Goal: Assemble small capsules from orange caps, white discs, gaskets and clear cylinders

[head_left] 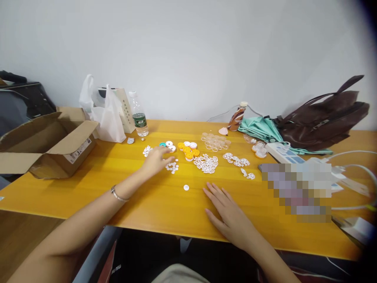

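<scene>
My left hand [154, 160] reaches over the table, thumb and index finger apart, with nothing visible between them. Its fingertips are at a small group of round parts, including white rings [169, 144] and a teal ring [162, 145]; whether they touch is unclear. Below the thumb lie several small white discs [172, 166], and tiny white pieces [147, 150] sit left of the hand. My right hand [228, 212] rests flat near the front edge, fingers spread. A single white disc [186, 188] lies between my hands. Farther back are yellow round cases [188, 151] and white openwork pieces [206, 163].
Clear rings [216, 142] and more openwork pieces [236, 159] lie right of centre. An open cardboard box [59, 149], plastic bag [108, 118] and water bottle [139, 116] stand left. A brown bottle [237, 117], brown bag [321, 120] and power strip [284, 153] are right.
</scene>
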`<state>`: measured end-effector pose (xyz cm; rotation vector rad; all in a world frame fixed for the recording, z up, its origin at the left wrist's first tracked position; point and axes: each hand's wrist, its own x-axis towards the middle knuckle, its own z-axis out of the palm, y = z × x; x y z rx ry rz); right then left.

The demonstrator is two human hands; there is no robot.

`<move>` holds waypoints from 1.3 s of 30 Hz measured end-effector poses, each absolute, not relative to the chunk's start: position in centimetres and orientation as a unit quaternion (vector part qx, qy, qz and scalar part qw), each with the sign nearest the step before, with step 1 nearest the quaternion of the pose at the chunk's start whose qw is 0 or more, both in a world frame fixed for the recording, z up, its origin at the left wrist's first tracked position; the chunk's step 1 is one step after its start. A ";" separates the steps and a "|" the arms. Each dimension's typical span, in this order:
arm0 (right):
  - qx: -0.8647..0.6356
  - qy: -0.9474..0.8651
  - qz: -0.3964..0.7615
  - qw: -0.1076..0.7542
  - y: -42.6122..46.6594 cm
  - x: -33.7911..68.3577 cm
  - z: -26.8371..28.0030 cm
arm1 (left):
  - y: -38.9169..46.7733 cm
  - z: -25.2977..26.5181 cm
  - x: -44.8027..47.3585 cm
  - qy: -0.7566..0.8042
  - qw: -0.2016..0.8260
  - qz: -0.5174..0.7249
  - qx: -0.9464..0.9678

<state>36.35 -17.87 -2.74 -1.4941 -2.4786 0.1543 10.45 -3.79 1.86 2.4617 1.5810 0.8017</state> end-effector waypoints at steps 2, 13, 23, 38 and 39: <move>-0.511 -0.848 0.055 0.128 -17.9 36.4 -2.7 | -1.6 2.1 9.6 0.584 0.018 0.215 0.782; -0.512 -0.847 0.059 0.132 -17.9 36.3 -2.7 | 1.5 0.8 8.9 0.645 0.024 0.180 0.742; -0.513 -0.848 0.051 0.122 -17.9 36.4 -2.5 | 1.2 0.9 8.8 0.641 0.034 0.206 0.739; -0.504 -0.850 0.054 0.140 -17.9 36.4 -2.8 | -5.4 2.6 10.1 0.417 0.197 0.315 0.830; -0.503 -0.850 0.053 0.143 -17.9 36.4 -2.8 | -6.6 2.6 10.6 0.376 0.214 0.298 0.851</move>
